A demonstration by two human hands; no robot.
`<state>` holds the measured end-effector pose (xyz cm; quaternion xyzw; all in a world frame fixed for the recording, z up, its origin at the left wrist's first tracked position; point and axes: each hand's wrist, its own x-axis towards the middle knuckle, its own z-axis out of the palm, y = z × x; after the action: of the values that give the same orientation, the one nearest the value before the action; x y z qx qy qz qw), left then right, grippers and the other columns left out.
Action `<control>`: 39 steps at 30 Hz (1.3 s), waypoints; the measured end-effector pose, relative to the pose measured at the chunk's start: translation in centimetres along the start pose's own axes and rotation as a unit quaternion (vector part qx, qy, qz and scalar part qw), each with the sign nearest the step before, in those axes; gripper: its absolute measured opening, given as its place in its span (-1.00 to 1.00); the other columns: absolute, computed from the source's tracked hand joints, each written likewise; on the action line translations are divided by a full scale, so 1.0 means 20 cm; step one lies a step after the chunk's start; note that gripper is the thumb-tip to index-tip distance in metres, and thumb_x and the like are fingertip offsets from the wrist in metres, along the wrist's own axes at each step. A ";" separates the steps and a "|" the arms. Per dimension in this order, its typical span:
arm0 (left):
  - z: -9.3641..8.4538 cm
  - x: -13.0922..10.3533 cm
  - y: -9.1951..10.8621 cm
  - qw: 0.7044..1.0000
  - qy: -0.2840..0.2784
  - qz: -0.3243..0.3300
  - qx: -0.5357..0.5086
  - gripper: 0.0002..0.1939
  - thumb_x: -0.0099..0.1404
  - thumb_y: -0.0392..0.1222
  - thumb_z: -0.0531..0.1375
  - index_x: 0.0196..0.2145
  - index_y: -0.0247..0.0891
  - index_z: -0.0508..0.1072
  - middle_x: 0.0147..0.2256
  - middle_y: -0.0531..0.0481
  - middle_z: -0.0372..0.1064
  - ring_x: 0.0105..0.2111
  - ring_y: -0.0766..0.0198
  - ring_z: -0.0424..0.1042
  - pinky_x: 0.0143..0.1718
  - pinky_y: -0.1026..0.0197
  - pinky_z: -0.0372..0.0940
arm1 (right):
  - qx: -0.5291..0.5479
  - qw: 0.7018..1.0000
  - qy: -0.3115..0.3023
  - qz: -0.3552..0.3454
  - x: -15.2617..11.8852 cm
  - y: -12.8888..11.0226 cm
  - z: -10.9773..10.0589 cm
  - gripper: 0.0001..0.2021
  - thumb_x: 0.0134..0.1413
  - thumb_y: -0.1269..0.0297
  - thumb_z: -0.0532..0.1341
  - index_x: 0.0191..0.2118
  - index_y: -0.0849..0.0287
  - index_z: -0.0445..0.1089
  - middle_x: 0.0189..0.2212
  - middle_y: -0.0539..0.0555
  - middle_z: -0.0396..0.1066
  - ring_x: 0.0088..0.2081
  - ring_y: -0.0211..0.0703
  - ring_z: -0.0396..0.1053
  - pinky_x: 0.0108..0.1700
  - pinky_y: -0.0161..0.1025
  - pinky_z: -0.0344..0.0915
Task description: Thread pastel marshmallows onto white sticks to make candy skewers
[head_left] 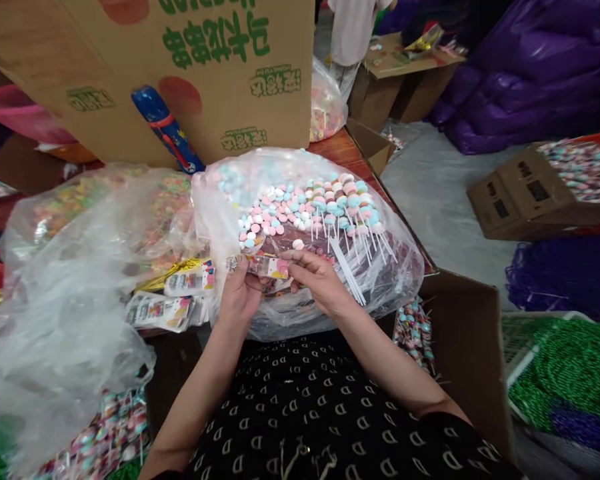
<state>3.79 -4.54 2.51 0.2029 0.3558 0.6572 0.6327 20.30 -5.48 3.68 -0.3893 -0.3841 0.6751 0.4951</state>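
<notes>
A small printed wrapper (270, 267) is stretched level between my two hands over the front of a large clear plastic bag. My left hand (241, 293) pinches its left end, and the fingers of my right hand (317, 277) are closed on its right end. Just beyond them on the bag lie loose pink, white and blue candies (280, 207). Candy skewers (350, 200) are grouped to their right, sticks toward me. Several bare white sticks (347, 270) lie beside my right hand. Stacked printed wrappers (163, 310) rest left of my left hand.
A big cardboard box (240, 80) stands behind the bag, with a blue pencil case (165, 127) against it. Clear bags (80, 267) fill the left. An open box (460, 353) holding wrapped candies is at the right. A person (351, 30) stands farther back.
</notes>
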 end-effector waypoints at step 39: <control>-0.01 0.08 0.14 0.985 0.137 -0.048 -0.094 -0.70 0.55 -0.14 0.28 -0.39 -0.23 0.48 -0.50 0.17 0.52 -0.63 0.52 0.31 -0.60 0.39 0.23 | -0.618 0.765 0.145 -0.106 -0.21 0.03 -0.39 -0.84 0.30 0.21 0.29 -0.20 0.13 0.62 -0.32 0.13 0.63 -0.26 -0.03 0.54 -0.18 -0.14 0.37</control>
<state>1.54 -2.81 3.98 0.0337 0.3850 0.6781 0.6252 28.02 -8.55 0.62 -0.6610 -0.6809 0.1706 0.2654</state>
